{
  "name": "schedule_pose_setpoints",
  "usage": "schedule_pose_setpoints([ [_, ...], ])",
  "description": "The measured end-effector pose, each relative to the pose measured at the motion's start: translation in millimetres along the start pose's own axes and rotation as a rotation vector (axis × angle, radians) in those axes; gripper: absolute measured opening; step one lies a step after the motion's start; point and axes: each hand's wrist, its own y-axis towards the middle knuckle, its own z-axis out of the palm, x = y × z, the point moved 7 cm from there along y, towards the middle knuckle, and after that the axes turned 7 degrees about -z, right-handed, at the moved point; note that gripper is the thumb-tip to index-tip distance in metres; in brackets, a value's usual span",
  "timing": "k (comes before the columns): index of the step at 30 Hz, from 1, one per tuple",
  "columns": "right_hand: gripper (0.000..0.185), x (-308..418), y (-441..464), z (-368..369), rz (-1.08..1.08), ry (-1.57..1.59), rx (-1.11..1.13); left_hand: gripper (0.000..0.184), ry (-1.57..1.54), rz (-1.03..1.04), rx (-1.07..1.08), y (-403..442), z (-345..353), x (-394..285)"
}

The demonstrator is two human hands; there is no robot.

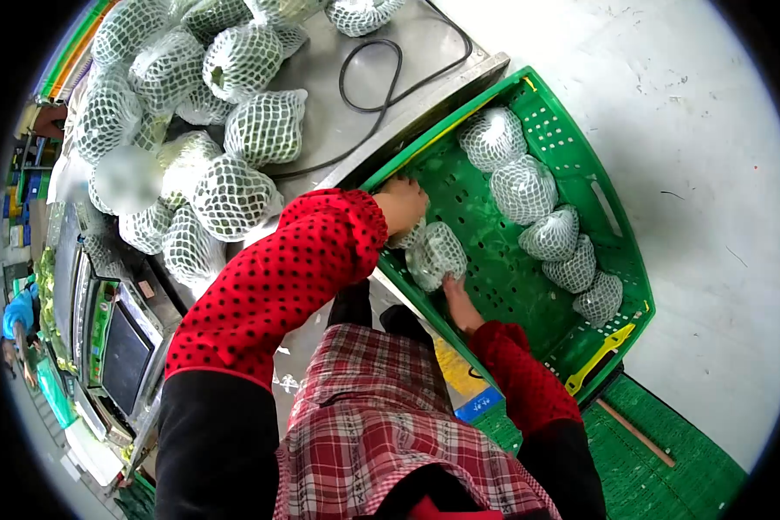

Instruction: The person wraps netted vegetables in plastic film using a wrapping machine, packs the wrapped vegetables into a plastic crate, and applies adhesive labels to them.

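Observation:
Inside the green crate, my left hand is at the left side with its fingers curled down over a foam-netted green fruit, mostly hidden beneath the hand. Just beside it, my right hand presses against another foam-netted fruit, which lies close to the crate's near wall; some of its fingers are out of sight. Along the crate's far side runs a row of several more netted fruits. I cannot make out the exact kind of fruit under the white nets.
A metal table adjoins the crate, with a heap of netted fruits and a black cable on it. Stacked green crates stand at lower right. At far left, a person in blue is near other equipment.

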Motion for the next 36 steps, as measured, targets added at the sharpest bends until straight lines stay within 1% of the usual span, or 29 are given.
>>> schedule_pose_setpoints([
  [2,0.084,-0.8,8.2,-10.1,0.061,-0.189,0.229,0.095,-0.02,-0.005,-0.283,2.0,20.0,1.0],
  [3,0.079,6.1,11.0,-17.7,-0.114,-0.166,0.152,0.081,-0.117,-0.028,-0.5,-12.5,11.3,0.0],
  [4,0.074,11.9,11.8,-20.2,-0.314,-0.131,0.094,0.065,-0.17,-0.049,-0.25,-16.0,-7.8,-0.2],
  [5,0.071,0.3,14.2,-23.2,-0.279,-0.1,0.075,0.053,-0.142,0.034,-0.438,-15.9,-1.5,-7.8],
  [6,0.071,2.6,17.7,-18.4,-0.339,-0.095,0.135,0.056,-0.255,0.088,-0.333,-33.2,-18.8,-15.3],
  [8,0.074,0.0,15.9,-21.6,-0.22,-0.219,0.215,0.059,-0.518,0.107,-0.534,-99.7,-68.7,-13.4],
  [10,0.077,-0.2,15.0,-38.5,-0.082,-0.341,0.242,0.064,-0.632,0.092,-0.696,-141.4,-70.4,1.7],
  [12,0.071,29.9,25.6,-61.1,-0.103,-0.658,0.27,0.071,-0.601,-0.084,-0.85,-201.3,-82.0,53.8],
  [14,0.065,92.9,24.1,-80.9,-0.345,-0.275,-0.063,0.078,-0.469,-0.399,-1.218,-284.6,-104.9,140.3],
  [15,0.061,149.9,17.7,-66.4,-0.492,-0.183,-0.083,0.079,-0.353,-0.609,-1.316,-314.4,-97.8,192.8],
  [16,0.059,215.0,14.5,-37.2,-0.626,-0.08,-0.107,0.09,-0.25,-0.741,-1.389,-348.2,-99.4,232.7],
  [18,0.063,322.3,20.6,35.3,-0.91,-0.21,0.0,0.099,-0.3,-1.155,-1.326,-387.9,-90.9,291.4],
  [19,0.066,366.4,30.8,71.5,-0.967,-0.273,0.066,0.099,-0.287,-1.16,-1.338,-393.2,-86.3,299.5],
  [20,0.071,394.1,52.8,108.3,-0.973,-0.205,0.124,0.102,-0.352,-1.225,-1.267,-391.1,-75.2,317.5],
  [21,0.079,417.3,84.2,145.8,-1.195,-0.11,0.077,0.105,-0.415,-1.277,-1.188,-387.0,-68.7,333.5],
  [22,0.085,444.8,88.5,174.1,-1.174,-0.319,-0.017,0.105,-0.401,-1.261,-1.187,-384.6,-69.1,338.1],
  [23,0.094,457.9,104.2,203.2,-1.169,-0.329,-0.011,0.106,-0.433,-1.275,-1.211,-385.4,-65.2,340.6],
  [24,0.098,453.7,127.9,229.0,-1.028,-0.408,-0.096,0.107,-0.465,-1.299,-1.239,-389.7,-60.8,342.6],
  [26,0.099,458.8,127.8,242.2,-0.998,-0.426,-0.194,0.106,-0.513,-1.348,-1.227,-403.2,-54.6,342.5],
  [27,0.097,455.8,131.1,239.5,-1.065,-0.337,-0.211,0.104,-0.767,-1.302,-1.329,-413.7,-40.9,348.6],
  [28,0.095,454.5,134.2,231.9,-1.069,-0.208,-0.153,0.102,-1.02,-1.234,-1.431,-422.5,-27.7,354.3],
  [29,0.093,452.4,138.3,222.4,-1.088,-0.138,-0.132,0.097,-1.207,-1.188,-1.532,-434.1,-12.1,359.8],
  [30,0.09,442.7,149.2,213.7,-1.107,-0.025,-0.088,0.089,-1.387,-1.059,-1.688,-441.6,6.3,368.0],
  [31,0.087,445.9,131.6,204.2,-1.009,0.264,0.115,0.083,-1.684,-0.861,-1.834,-445.6,25.4,375.0],
  [32,0.08,441.1,119.6,188.3,-0.883,0.405,0.198,0.078,-1.981,-0.617,-1.94,-447.1,42.2,378.0],
  [33,0.072,430.1,107.5,172.9,-0.763,0.592,0.282,0.075,-2.044,-0.527,-2.011,-451.4,54.5,373.6],
  [34,0.067,418.9,92.5,154.7,-0.761,0.731,0.353,0.073,-2.127,-0.427,-2.052,-447.8,67.6,367.4],
  [35,0.069,407.1,78.6,135.7,-0.753,0.783,0.41,0.073,-2.062,-0.412,-2.04,-445.1,68.5,353.2],
  [36,0.07,384.3,62.2,108.2,-0.736,0.834,0.415,0.074,-2.044,-0.378,-1.975,-434.9,53.3,335.2],
])
